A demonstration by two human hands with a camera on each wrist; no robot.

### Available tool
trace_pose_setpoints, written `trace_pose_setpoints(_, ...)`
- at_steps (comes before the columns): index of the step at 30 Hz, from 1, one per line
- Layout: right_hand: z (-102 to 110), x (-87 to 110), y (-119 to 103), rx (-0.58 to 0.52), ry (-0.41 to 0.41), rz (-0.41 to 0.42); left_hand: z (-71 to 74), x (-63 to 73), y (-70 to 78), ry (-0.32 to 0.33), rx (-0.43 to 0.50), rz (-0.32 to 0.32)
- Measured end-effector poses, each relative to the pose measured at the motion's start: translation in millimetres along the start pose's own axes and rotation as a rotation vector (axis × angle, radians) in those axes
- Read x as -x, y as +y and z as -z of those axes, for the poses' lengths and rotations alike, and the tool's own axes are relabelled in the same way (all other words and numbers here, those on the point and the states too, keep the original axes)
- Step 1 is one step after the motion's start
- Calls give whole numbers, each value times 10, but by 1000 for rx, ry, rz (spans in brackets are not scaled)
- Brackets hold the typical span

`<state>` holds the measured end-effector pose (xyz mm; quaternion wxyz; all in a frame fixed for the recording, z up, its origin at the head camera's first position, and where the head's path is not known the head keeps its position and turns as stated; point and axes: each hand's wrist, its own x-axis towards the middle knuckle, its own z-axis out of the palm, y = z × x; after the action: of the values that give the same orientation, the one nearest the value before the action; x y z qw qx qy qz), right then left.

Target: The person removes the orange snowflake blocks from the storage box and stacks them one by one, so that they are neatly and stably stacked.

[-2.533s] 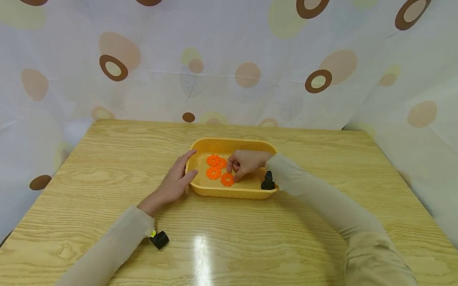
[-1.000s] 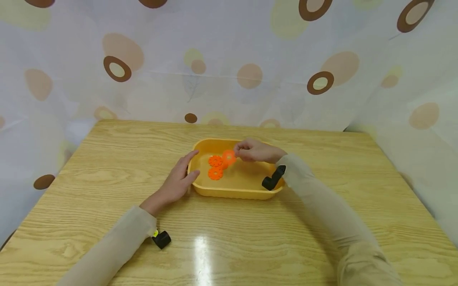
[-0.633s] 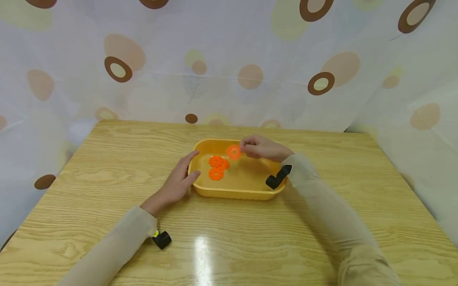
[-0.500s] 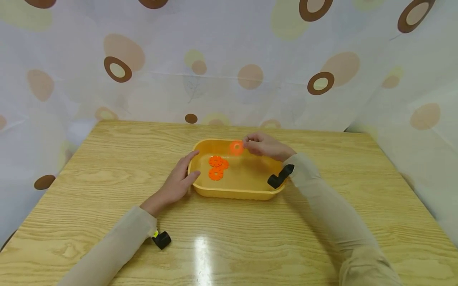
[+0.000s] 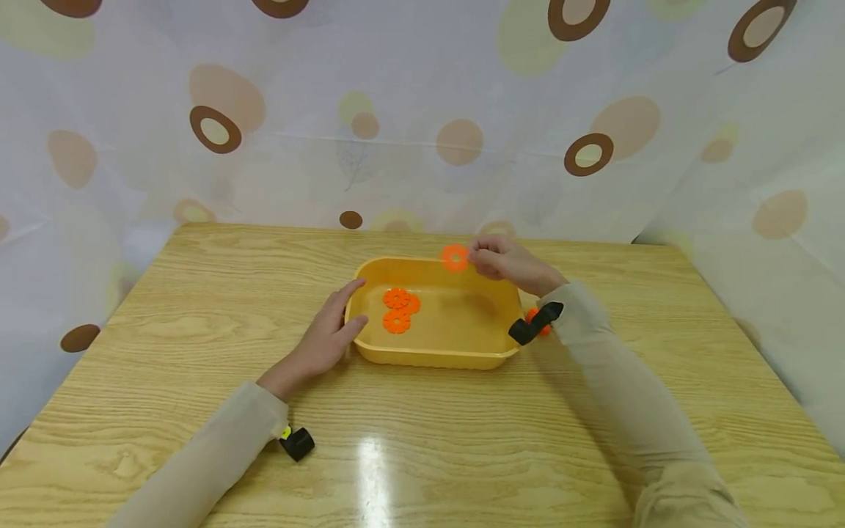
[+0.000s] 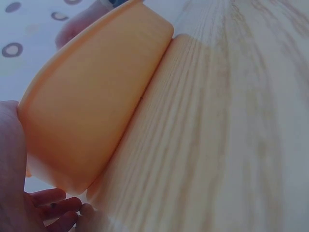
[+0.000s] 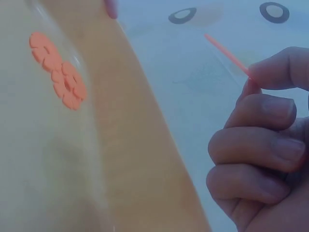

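My left hand [image 5: 320,337] holds the left end of a yellow plastic tray [image 5: 432,359], with the index finger and thumb over its rim. In the left wrist view, other fingers [image 6: 58,205] curl beside the tray's outer wall. With thumb and index finger, my right hand [image 5: 515,265] pinches an orange notched snowflake disc [image 5: 447,258] above the tray's far rim. Seen from the right wrist, that disc is edge-on and the other fingers [image 7: 248,145] are curled in. Three more orange discs [image 5: 389,321] lie overlapping in the tray's left half.
More orange [image 5: 544,329] shows beside the tray's right end, partly hidden by the black wrist camera [image 5: 528,330]. The wooden table [image 5: 462,440] extends around the tray. A patterned curtain [image 5: 396,147] hangs behind and at the sides.
My right hand has picked a disc from the tray floor and carried it up, away and rightward to above the far rim. Orange beside the tray has come into view. The left hand stays put.
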<state>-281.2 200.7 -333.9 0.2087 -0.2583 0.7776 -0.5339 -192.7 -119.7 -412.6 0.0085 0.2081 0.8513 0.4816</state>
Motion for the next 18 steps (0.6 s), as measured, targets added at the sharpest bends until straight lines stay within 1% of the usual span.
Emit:
trace_pose_setpoints(6,55,82,31,11,6,17,-2,2,2,-4,-2,2)
trace_pose_setpoints(13,109,154,71,-32,-19,46,3,2,14,0,0,-4)
trace_pose_setpoints(18,152,218,133,-30,-9,19,-4,-9,3,-4,20,-15)
